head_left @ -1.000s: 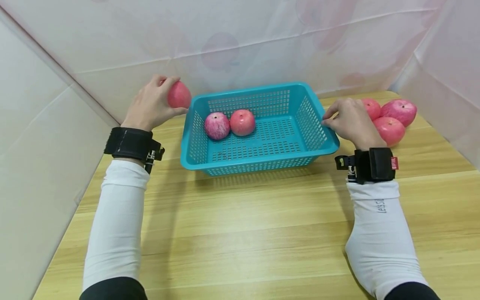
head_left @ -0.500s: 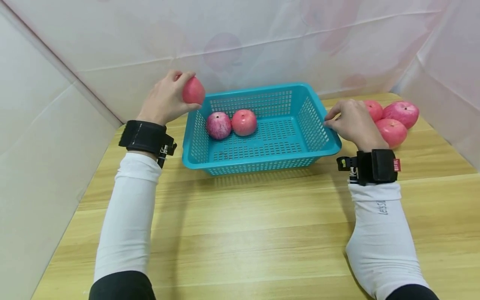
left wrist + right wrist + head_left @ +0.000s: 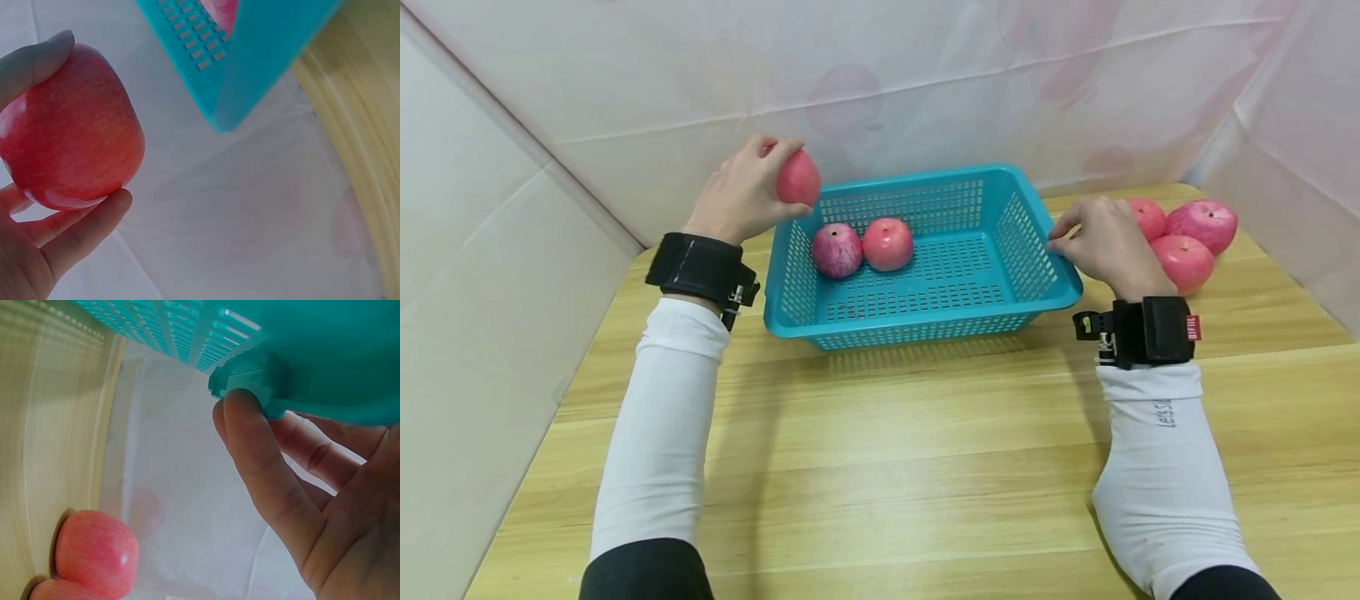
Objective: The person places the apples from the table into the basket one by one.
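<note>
My left hand (image 3: 741,192) grips a red apple (image 3: 798,178) between thumb and fingers, in the air by the back left corner of a teal plastic basket (image 3: 917,323). In the left wrist view the held apple (image 3: 78,131) is apart from the basket (image 3: 250,69). Inside the basket, toward its left end, lie a purplish striped apple (image 3: 837,250) and a red apple (image 3: 887,244) side by side. At the other end my right hand (image 3: 1105,242) pinches the basket's right rim. The right wrist view shows its thumb (image 3: 262,456) against the rim's underside.
To the right of my right hand, 3 apples (image 3: 1182,262) sit together on the wooden table (image 3: 925,467), one partly hidden by the hand. A pale printed cloth (image 3: 925,83) hangs behind the basket, with similar walls at both sides.
My left hand has carried its apple right and slightly up, toward the basket's back left corner. The right hand stays on the rim, and the basket stays put apart from a slight view shift.
</note>
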